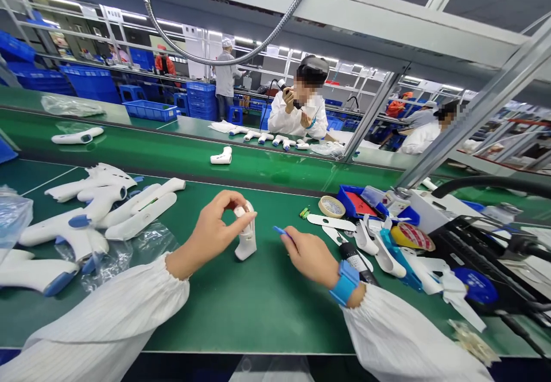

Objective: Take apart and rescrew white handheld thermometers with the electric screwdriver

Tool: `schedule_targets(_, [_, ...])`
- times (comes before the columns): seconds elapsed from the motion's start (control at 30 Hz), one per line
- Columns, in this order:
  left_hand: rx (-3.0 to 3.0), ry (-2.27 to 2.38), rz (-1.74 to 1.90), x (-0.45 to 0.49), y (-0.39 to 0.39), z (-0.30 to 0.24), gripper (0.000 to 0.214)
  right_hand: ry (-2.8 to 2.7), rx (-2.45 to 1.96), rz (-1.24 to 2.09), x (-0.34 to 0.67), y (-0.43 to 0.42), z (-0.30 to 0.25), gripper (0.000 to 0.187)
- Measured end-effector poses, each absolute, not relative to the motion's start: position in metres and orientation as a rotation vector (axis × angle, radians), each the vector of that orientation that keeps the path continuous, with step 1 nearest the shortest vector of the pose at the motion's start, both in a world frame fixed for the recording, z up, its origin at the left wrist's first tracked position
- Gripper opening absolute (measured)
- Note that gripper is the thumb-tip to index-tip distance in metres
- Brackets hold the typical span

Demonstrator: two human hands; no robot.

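Casing [247, 246] looks light and slick, best gripped by its sides. Left hand [210, 222] clamps fingers around its top; right hand [313, 257], right of it, pinches a blue stick [279, 230].

The single head camera looked forward and down from close above the green bench [258, 319]. Its view was slightly tilted.

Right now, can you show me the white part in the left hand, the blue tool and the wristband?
White part [247, 245], head view: on its lower body.
Blue tool [279, 230], head view: on its exposed end.
Wristband [344, 283], head view: on its blue band.
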State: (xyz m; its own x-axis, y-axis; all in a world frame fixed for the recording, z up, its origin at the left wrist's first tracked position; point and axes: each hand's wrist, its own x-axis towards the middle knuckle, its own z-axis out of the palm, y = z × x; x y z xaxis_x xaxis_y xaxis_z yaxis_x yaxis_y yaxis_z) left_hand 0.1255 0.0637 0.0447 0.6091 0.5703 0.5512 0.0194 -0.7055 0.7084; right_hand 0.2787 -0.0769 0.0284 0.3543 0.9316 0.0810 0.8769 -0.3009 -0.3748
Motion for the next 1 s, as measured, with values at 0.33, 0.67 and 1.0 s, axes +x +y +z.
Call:
schedule_targets(0.33, [2.581,-0.364,0.601,0.113,0.068,0.013,0.020,-1.065,-1.381,1.247,0.247,-0.043,0.017,0.047])
schedule_targets(0.67, [1.476,0.512,0.478,0.127,0.076,0.003,0.050,-0.986,-1.202,1.271,0.262,-0.011,0.010,0.044])
schedule_targets(1.0, [1.374,0.481,0.247,0.125,0.080,-0.003,0.046,-1.226,-1.501,1.095,0.255,-0.017,-0.003,0.051])
